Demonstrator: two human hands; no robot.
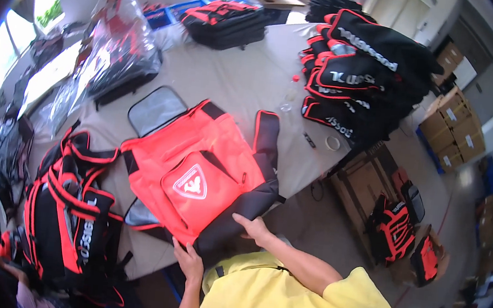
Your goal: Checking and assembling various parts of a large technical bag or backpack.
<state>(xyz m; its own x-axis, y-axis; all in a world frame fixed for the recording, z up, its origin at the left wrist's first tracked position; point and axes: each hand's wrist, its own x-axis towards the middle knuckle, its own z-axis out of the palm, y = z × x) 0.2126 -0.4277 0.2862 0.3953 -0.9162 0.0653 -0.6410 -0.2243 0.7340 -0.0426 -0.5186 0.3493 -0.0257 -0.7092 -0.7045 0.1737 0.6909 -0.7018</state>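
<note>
A packing workshop: stacked bags [357,75], cardboard boxes [457,125], long worktable [248,82].

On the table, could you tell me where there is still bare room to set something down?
The widest bare patch of table lies between the red bag under both hands, the black bag at the far end and the stack of black bags. The side with plastic-wrapped bags and the red-and-black bag is crowded.

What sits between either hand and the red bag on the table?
Nothing visible. The left hand and right hand both already rest on the near edge of the red bag, which lies flat on the table. The red-and-black bag lies off to the left.
</note>
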